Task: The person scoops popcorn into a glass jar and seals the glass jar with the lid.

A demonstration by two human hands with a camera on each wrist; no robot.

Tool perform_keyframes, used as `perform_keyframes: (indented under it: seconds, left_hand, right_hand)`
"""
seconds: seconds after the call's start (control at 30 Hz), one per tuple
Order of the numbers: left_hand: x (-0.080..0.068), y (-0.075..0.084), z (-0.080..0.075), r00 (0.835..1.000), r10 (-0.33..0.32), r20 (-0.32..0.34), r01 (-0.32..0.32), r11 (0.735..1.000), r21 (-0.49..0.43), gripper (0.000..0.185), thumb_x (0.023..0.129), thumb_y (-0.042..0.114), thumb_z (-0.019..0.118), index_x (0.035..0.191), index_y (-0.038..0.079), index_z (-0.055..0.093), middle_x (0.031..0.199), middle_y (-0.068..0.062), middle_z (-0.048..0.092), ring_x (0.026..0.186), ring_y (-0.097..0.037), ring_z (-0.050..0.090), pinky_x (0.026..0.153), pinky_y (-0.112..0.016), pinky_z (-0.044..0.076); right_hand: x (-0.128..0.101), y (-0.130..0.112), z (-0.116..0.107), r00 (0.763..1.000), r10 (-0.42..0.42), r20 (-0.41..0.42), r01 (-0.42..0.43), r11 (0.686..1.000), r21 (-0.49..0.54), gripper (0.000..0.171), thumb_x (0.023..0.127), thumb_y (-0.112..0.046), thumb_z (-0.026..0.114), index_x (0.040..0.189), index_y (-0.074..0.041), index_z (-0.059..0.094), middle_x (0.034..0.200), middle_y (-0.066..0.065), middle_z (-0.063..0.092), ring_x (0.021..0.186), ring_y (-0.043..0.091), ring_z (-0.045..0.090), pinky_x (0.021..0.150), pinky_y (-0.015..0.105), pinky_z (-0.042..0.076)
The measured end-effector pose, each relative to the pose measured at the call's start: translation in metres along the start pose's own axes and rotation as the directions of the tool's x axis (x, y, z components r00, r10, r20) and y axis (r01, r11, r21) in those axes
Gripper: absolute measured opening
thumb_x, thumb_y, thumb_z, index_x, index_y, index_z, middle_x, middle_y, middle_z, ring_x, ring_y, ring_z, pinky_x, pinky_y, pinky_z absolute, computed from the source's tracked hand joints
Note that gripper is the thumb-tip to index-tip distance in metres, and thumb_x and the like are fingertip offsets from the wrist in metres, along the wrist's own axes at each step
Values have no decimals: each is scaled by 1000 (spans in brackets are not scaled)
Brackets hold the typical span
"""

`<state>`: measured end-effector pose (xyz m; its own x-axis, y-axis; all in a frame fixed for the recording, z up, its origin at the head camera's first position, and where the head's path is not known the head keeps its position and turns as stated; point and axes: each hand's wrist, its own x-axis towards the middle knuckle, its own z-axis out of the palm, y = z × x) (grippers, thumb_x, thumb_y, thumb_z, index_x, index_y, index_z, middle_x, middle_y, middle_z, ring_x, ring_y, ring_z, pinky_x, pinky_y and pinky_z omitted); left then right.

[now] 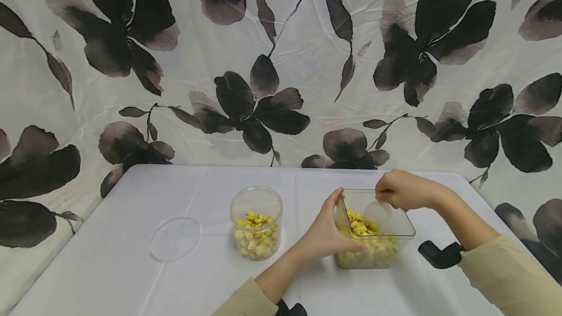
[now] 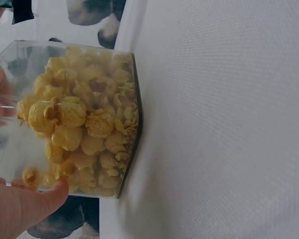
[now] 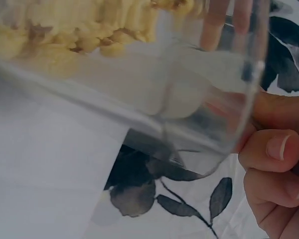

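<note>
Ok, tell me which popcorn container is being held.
The square-rimmed clear container, which the left hand holds; the round clear jar stands untouched to its left.

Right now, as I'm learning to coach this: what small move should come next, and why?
Probably lower the pale scoop into the yellow popcorn: the right hand holds it inside the square container, where it looks empty, and the left hand grips the container's side.

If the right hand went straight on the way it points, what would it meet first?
Probably the popcorn in the square container, with the pale utensil in the right hand leading; depth is unclear, so the rim could come first.
</note>
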<state>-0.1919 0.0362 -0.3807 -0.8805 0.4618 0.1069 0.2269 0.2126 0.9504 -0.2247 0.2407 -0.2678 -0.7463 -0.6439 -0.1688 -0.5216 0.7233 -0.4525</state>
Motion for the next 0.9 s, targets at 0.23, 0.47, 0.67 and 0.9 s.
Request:
perform_keyframes:
  seconds: [0.23,0.47,0.67,0.9]
  left_hand:
    - [-1,2,-1,1000,-9,-9,9,1000,-8,116,61,26,88,149,24,12,149,0,22,136,-19,24,104,-46,30]
    - [-2,0,1,1000,-20,2,20,1000,-7,116,61,27,88,149,26,11,149,0,22,136,-20,24,104,-47,30]
    - [-1,-1,1,1000,-4,-3,4,1000,-4,117,61,27,88,149,26,12,148,1,24,135,-17,25,105,-46,29]
    - [-1,-2,1,1000,-16,1,16,1000,-16,117,60,28,88,149,28,11,147,5,24,135,-14,25,105,-45,28]
  right_hand:
    - [0,4,0,1000,-6,-23,7,1000,7,31,89,4,51,61,-8,55,49,-10,40,38,3,38,43,23,40]
    - [-3,7,4,999,-2,-34,2,1000,25,31,89,4,51,60,-8,55,50,-9,42,39,4,39,42,24,39]
    - [-4,7,5,1000,8,-29,-7,1000,23,31,91,1,51,61,-7,54,50,-9,41,39,4,40,44,24,40]
    - [-4,8,5,999,1,-35,1,999,49,30,91,1,51,62,-7,55,51,-8,42,40,5,39,44,25,39]
